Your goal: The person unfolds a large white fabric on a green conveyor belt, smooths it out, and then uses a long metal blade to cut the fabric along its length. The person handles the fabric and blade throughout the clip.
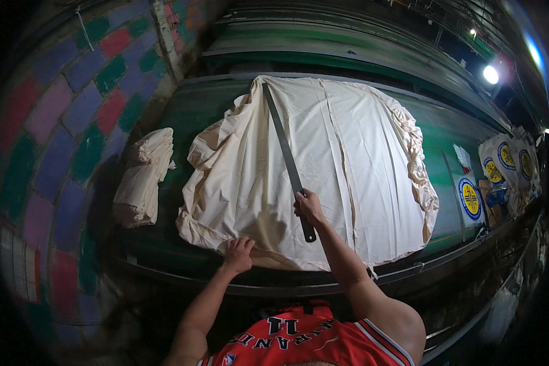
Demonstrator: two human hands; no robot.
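Observation:
A large cream cloth point(299, 140) lies spread over the green table, bunched and wrinkled along its left and right sides. A long dark metal ruler point(282, 134) rests lengthwise on it, slanting from the far edge toward me, with a hole in its near end. My right hand point(309, 206) is closed round the ruler's lower part. At the cloth's near left edge, my left hand point(238, 255) has its fingers curled onto the fabric and grips it.
Folded cream cloth point(143, 177) is piled at the table's left, beside a painted brick wall point(82, 116). White pieces with round yellow-and-blue prints point(470, 200) lie at the right. More long green tables point(299, 43) stand behind. A rail point(402, 280) runs along the table's near edge.

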